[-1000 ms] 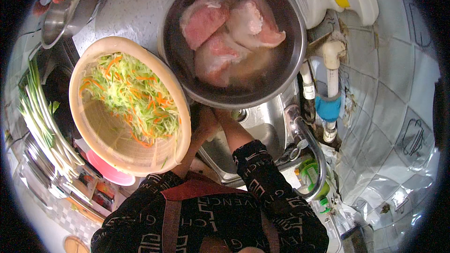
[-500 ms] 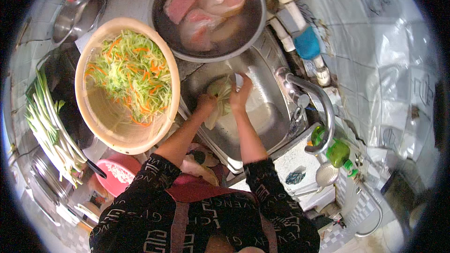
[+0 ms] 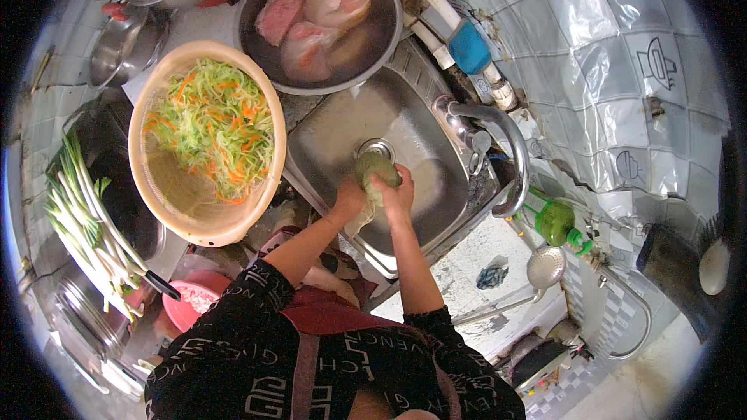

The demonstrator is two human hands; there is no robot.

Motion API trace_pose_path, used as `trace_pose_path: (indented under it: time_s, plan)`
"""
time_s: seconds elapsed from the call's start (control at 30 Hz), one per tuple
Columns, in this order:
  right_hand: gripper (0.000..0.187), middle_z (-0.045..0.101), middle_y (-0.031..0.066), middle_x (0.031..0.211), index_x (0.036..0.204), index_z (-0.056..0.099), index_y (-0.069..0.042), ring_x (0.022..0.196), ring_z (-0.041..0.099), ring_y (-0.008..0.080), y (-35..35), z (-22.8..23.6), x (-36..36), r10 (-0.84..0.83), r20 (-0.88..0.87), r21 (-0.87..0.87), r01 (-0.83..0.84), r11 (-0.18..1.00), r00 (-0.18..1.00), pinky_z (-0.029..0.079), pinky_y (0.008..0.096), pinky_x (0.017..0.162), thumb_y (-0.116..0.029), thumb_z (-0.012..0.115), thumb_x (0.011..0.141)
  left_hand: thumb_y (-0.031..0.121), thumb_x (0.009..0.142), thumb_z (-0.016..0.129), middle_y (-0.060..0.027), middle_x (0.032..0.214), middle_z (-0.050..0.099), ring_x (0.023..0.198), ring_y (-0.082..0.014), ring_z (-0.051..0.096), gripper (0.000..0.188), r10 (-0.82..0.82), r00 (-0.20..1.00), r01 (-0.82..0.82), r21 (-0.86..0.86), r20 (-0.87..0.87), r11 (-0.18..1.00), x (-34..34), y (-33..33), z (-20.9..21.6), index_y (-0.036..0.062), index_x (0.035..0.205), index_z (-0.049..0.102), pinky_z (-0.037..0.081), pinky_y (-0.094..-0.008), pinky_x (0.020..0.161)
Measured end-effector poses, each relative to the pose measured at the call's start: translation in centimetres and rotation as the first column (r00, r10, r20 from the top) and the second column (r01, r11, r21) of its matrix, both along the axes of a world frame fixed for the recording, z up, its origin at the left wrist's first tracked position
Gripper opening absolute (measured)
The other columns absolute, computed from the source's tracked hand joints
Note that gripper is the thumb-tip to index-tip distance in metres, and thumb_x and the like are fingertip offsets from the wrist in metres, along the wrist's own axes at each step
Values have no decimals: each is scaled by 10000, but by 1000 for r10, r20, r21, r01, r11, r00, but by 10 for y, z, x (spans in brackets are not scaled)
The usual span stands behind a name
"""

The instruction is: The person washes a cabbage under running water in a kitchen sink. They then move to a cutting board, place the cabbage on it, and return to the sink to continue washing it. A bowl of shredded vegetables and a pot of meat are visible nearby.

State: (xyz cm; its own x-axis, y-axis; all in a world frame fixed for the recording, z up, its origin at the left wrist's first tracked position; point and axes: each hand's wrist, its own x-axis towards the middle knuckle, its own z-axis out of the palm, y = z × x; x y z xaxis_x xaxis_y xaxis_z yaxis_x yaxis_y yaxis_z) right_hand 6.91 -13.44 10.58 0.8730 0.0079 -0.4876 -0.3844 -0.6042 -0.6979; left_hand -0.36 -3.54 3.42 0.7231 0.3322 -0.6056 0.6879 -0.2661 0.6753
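Observation:
Over the steel sink (image 3: 428,206), both hands are closed on a thin, pale cloth bag (image 3: 377,166) with a rounded greenish lump bunched inside. My left hand (image 3: 352,197) grips its gathered, loose end, which hangs below the fingers. From the other side my right hand (image 3: 398,193) wraps around the lump, thumb across it. Just beyond the bag shows the round drain (image 3: 376,146). To the left stands a cream plastic colander (image 3: 145,179) with shredded green vegetable and orange carrot strips (image 3: 222,124).
A large metal basin (image 3: 243,27) holding pieces of raw meat (image 3: 311,23) in water stands beyond the sink. The curved faucet (image 3: 517,159) rises at its right edge. Spring onions (image 3: 89,225) lie far left, near a pink bowl (image 3: 180,313). A green bottle (image 3: 556,222) is at right.
My hands have come slightly nearer with the bag, which now shows as a compact round lump instead of a loose cloth. My view has shifted a little, and the drain is now visible.

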Motion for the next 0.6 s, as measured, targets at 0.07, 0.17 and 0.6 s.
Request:
trace_pose_path:
  time_s: [0.07, 0.17, 0.6]
  plan:
    - [665, 642, 163, 1094, 1217, 582, -28, 962, 627, 303, 5, 4, 2, 78, 8, -171, -75, 982, 997, 487, 381, 865, -374, 827, 704, 271, 846, 634, -273, 993, 660, 948, -420, 647, 340, -8, 999, 8, 0, -43, 1000, -8, -1, 2, -42, 980, 653, 524, -460, 801]
    - [628, 670, 179, 997, 1156, 624, -19, 993, 616, 291, 12, 1, 23, 112, -189, -192, -149, 970, 975, 471, 383, 883, -435, 799, 719, 284, 822, 659, -260, 986, 671, 927, -390, 662, 372, -142, 974, 118, -146, -174, 982, -19, 15, -21, -47, 992, 648, 528, -450, 775]
    - [273, 599, 220, 1025, 1038, 599, 13, 962, 531, 423, 88, -55, 15, 225, 461, -422, -11, 907, 858, 394, 506, 871, -148, 390, 966, 207, 815, 656, -285, 987, 668, 937, -392, 661, 341, -96, 990, 82, -126, -107, 989, 24, 62, -19, -68, 1016, 653, 530, -451, 791]
